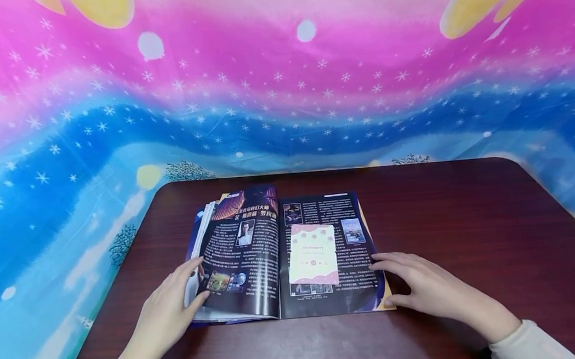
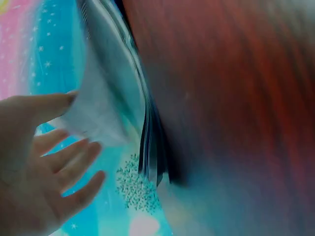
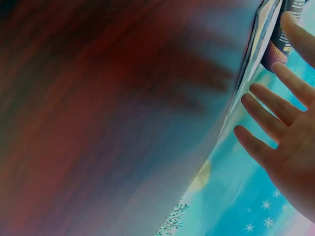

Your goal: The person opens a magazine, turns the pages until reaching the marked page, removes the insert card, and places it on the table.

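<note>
An open magazine (image 1: 325,303) with dark printed pages lies on the table, its left stack of pages thicker than the right. On the right page rests a pale yellow and pink card (image 1: 313,255) with "strawberry" lettering. My left hand (image 1: 168,302) is at the magazine's left edge, thumb and fingers spread and touching the page side. In the left wrist view, the thumb meets a page (image 2: 98,103) that stands up in a curve. Spread along the right edge, my right hand (image 1: 427,283) has its fingertips and thumb at the page border and pinches nothing visible.
The dark reddish-brown table (image 1: 493,227) has rounded far corners and extends on both sides of the magazine. Behind and to the left hangs a pink and blue cloth (image 1: 282,92) with snowflake prints.
</note>
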`<state>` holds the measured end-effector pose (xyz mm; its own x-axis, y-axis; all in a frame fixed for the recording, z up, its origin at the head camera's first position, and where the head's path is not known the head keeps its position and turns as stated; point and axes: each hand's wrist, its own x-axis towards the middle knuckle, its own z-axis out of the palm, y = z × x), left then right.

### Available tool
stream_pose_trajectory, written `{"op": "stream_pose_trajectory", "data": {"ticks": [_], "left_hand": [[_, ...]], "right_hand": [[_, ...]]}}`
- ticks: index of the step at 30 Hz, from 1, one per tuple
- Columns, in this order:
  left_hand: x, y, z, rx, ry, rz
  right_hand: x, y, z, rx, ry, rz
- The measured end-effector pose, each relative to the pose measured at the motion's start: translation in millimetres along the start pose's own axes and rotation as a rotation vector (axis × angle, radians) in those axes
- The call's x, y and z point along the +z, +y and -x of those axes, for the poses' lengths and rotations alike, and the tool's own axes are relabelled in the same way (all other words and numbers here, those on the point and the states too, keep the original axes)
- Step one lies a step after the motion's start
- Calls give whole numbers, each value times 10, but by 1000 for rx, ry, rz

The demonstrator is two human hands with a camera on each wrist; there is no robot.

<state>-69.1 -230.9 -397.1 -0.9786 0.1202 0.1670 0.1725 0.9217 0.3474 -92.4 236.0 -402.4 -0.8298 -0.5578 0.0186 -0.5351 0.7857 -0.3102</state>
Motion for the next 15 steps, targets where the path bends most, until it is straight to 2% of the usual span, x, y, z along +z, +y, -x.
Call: {"op": "stream_pose_trajectory", "data": {"ticks": [4, 15], "left_hand": [[10, -63, 21, 10, -61, -33], [49, -129, -6, 50, -142, -175]], "right_hand": [[4, 20, -6, 6, -9, -9], [30, 54, -25, 29, -31, -16]]}}
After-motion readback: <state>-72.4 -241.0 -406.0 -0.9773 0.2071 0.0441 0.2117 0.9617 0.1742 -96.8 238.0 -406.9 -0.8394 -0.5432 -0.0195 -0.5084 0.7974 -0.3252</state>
